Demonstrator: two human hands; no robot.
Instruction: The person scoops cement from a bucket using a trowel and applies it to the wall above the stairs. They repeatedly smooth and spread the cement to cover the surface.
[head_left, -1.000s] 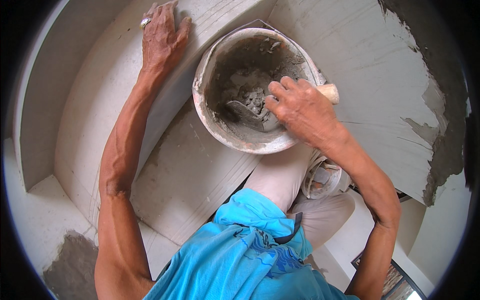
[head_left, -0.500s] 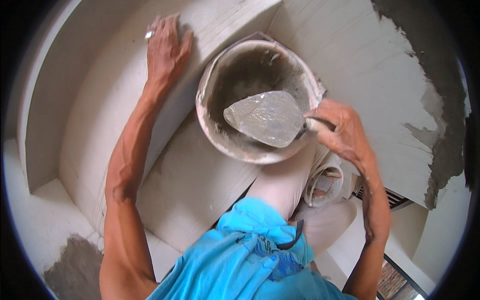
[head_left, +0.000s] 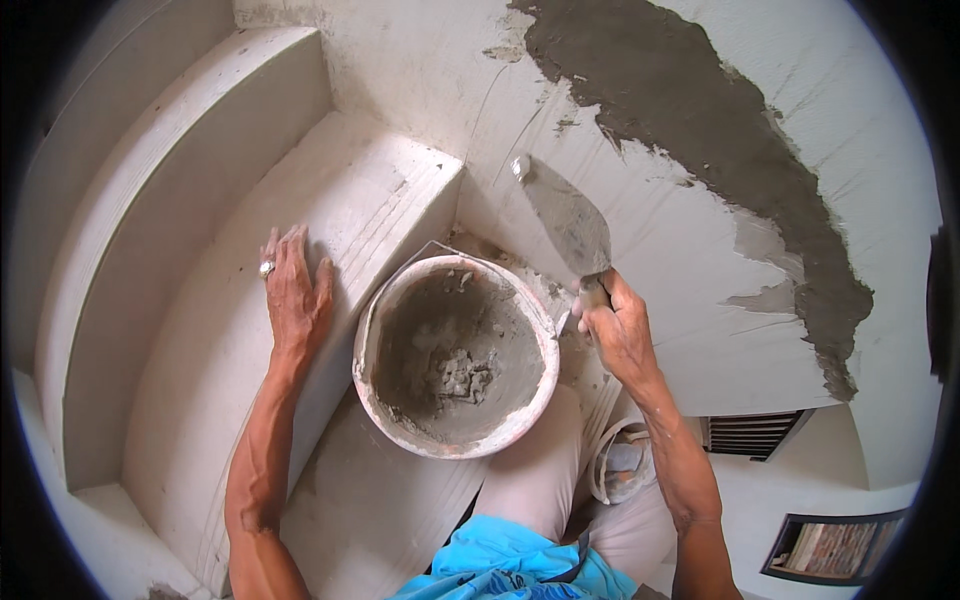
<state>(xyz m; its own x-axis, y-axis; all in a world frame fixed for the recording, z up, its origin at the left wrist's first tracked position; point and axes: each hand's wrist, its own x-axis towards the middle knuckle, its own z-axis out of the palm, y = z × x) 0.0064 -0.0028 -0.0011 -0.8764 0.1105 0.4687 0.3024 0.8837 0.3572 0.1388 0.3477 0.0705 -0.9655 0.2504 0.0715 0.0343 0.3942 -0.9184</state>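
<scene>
My right hand [head_left: 620, 325] is closed round the handle of a trowel [head_left: 568, 222], raised beside the wall to the right of the bucket. A small lump of wet mortar sits at the blade's tip, and a grey film coats the rest of the blade. Below and to the left stands a round bucket [head_left: 370, 385] with a crusted rim and a wire handle. Grey mortar [head_left: 462, 375] lines its inside and lies in a heap at the bottom. My left hand [head_left: 295, 295], a ring on one finger, rests flat on the pale step [head_left: 200, 400], fingers spread.
A band of fresh dark mortar [head_left: 690, 120] runs across the white wall [head_left: 680, 270] at the right. Curved steps rise at the left. By my knee stands a small white pail [head_left: 622, 460] with pieces in it. A dark vent [head_left: 755, 433] sits lower right.
The trowel has come up out of the bucket and swung toward the wall, its tip now pointing up. My view has shifted, showing more wall. My left hand stays on the step.
</scene>
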